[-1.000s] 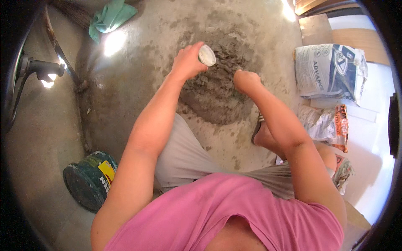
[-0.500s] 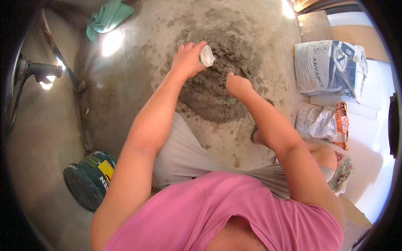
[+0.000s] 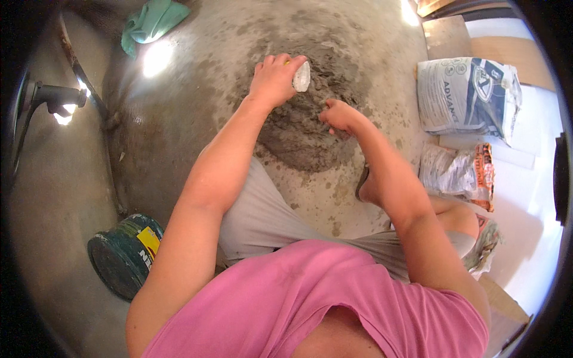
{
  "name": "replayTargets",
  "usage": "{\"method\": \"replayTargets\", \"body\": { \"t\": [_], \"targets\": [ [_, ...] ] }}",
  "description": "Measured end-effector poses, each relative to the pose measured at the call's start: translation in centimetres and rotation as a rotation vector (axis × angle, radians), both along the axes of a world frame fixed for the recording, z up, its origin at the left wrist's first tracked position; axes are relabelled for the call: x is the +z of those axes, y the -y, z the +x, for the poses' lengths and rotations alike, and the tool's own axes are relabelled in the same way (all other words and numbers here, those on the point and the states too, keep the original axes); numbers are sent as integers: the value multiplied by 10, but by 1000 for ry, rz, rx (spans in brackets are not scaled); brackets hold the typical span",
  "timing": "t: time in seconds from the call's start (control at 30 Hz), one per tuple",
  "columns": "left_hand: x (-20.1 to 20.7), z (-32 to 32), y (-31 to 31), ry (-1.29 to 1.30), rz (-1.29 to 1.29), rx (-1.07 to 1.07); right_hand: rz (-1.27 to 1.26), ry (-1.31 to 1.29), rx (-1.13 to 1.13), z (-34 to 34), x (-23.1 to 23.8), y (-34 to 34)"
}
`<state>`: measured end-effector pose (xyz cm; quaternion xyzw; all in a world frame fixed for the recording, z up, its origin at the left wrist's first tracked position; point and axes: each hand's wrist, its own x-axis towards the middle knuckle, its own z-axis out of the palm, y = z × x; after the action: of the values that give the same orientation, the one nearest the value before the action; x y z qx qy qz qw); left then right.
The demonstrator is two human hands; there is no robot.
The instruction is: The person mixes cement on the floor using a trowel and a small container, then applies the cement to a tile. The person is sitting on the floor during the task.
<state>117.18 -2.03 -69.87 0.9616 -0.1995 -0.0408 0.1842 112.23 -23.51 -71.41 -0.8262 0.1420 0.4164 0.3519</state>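
My left hand (image 3: 276,82) is wrapped round a small whitish container (image 3: 301,77), its pale round end turned to the right over a mound of wet grey mortar (image 3: 310,146). A bit of yellow shows by the thumb; the rest of the container is hidden in the palm. Just to the right and slightly nearer, my right hand (image 3: 342,116) hovers at the mound's right side. Its fingers are loosely bent and apart, and I see nothing in them. The mortar lies heaped on the concrete floor (image 3: 197,83), with wet splashes around it.
A large grey-and-blue bag (image 3: 462,98) stands at the right, with a torn white-and-orange bag (image 3: 456,170) nearer. A dark green bucket (image 3: 116,259) is at the lower left. Green cloth or plastic (image 3: 156,22) lies far left, and a lamp (image 3: 57,98) is by the left wall.
My left hand has shifted slightly right and away with the container. My right hand's fingers have loosened from a closed fist and spread apart.
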Motion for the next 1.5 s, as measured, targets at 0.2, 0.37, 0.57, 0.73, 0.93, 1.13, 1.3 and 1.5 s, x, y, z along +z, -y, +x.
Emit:
{"method": "replayTargets", "body": {
  "t": [0.2, 0.37, 0.57, 0.73, 0.93, 1.13, 1.3, 1.5],
  "targets": [
    [-5, 12, -13, -136, -229, 87, -276, 143, 232, -13, -44, -39],
    [-27, 22, -27, -155, -521, 132, -452, 120, 474, -15, -84, -52],
    [-20, 21, -42, -185, -731, 175, -472, 171, 427, -42, 11, -40],
    [-20, 24, -28, -100, -685, 195, -535, 307, 413, -20, -73, -22],
    [-13, 13, -40, -162, -726, 190, -627, 309, 735, 11, 22, -11],
    [-8, 9, -46, -148, -730, 216, -651, 207, 591, 3, -64, 24],
    [-10, 5, -50, -148, -752, 230, -489, -66, 1513, -8, -88, -46],
    [-11, 17, -37, -130, -741, 178, -379, 145, 318, -72, -34, -20]
  ]
}}
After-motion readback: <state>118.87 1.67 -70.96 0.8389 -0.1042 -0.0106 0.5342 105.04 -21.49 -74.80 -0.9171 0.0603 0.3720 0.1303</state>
